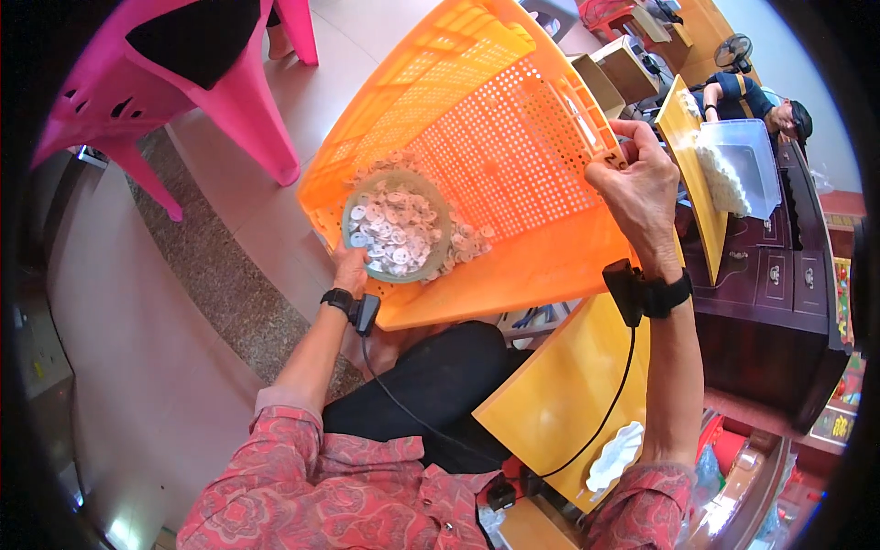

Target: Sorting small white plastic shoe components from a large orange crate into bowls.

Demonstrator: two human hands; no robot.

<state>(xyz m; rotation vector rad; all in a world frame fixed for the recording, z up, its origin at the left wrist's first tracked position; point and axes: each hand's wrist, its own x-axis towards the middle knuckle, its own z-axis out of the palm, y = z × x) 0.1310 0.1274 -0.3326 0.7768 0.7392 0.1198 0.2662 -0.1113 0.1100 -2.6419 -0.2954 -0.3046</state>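
Observation:
A large orange plastic basket (522, 275) with perforated walls is tilted in front of me. My right hand (646, 183) is closed on its upper right rim, by a small dark-marked label. Inside the basket, at its lower left, my left hand (350, 270) grips the edge of a round translucent greenish bowl (446, 220). Small round whitish discs (396, 225) fill the bowl, and more of these loose pieces (469, 243) lie around it on the basket wall. The left fingers are partly hidden behind the bowl's rim.
A pink plastic chair (234, 128) stands at the far left. A yellow wooden table (550, 385) below the basket carries a white scalloped dish (616, 456). At the right, another person (738, 92) sits by a clear tub (752, 165) and a pile of white pieces (722, 179).

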